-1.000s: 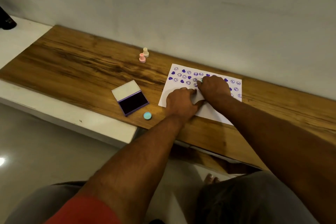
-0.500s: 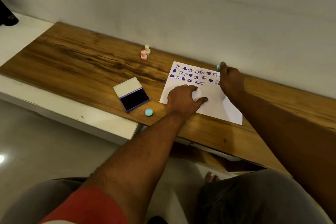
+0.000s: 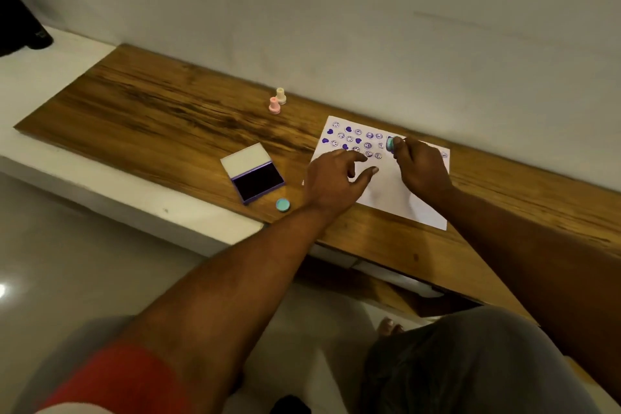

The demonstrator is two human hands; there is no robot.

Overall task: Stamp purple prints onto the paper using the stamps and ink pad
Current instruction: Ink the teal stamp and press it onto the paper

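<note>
A white paper (image 3: 389, 193) covered in purple heart and face prints lies on the wooden board (image 3: 161, 124). My right hand (image 3: 421, 166) pinches a teal stamp (image 3: 390, 144) over the paper's upper middle, its inked face turned left. My left hand (image 3: 334, 180) hovers with spread fingers over the paper's left part. The open ink pad (image 3: 257, 176) with its dark purple pad lies left of the paper. A teal cap (image 3: 283, 204) sits in front of the pad. A pink stamp (image 3: 274, 105) and a cream stamp (image 3: 281, 96) stand upright at the back.
The board runs along a pale wall (image 3: 336, 10) and overhangs a white ledge (image 3: 111, 198). A dark object (image 3: 20, 30) stands at the far left. My knees and a foot (image 3: 389, 326) show below the board's front edge.
My right hand moved from the paper's far right edge back left over the prints with the stamp. My left hand lifted its fingers from pressing the paper and spread them.
</note>
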